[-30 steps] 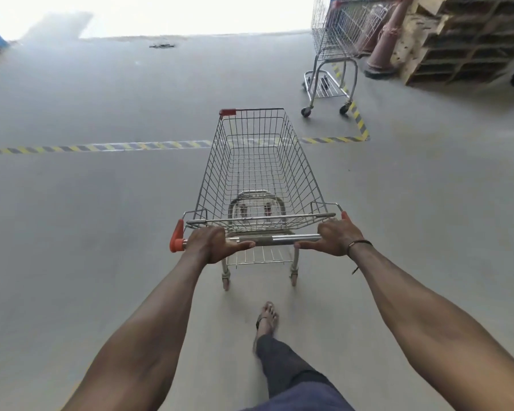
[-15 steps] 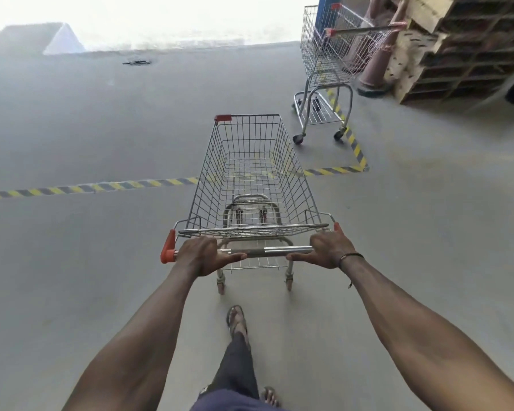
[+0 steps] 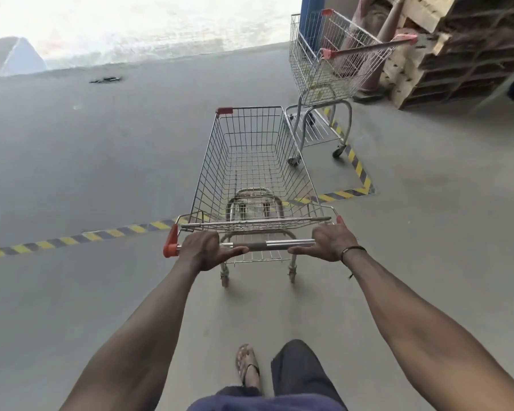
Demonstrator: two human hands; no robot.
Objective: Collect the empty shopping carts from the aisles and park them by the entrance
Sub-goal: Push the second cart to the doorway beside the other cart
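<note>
- because the pushed shopping cart [image 3: 257, 173] already has its front end just beside the parked cart [image 3: 327, 84], the main risk, as i judge it, is that wire basket strikes wire basket or a wheel catches the parked cart's lower frame; too much speed or a late turn would cause this.
- the left hand [image 3: 204, 250] grips the handle bar [image 3: 276, 244] near its orange end cap, fingers curled over the bar and the thumb pointing inward along it; the right hand [image 3: 330, 243] holds the other end in the same way, so both grips are closed on the handle and hold nothing else.
- a second risk is that the parked cart rolls away if it is bumped, toward the stacked wooden pallets [image 3: 457, 51] and the traffic cone [image 3: 380, 46] which stand just behind it.
- the person's foot in an open sandal [image 3: 247, 366] is close behind the rear wheels; a sudden stop could bring the wheels back against the toes.
- the pushed cart is empty, and stands across the yellow-and-black striped floor tape [image 3: 72, 240], with the bright entrance opening ahead.
- materials: both baskets are thin shiny steel wire in a grid, narrower at the front; the handle is a smooth metal tube; the corner caps are orange plastic.
- the concrete floor [image 3: 86, 143] looks smooth, grey and matt, so the wheels should roll easily; the pallets are rough pale wood.
</note>
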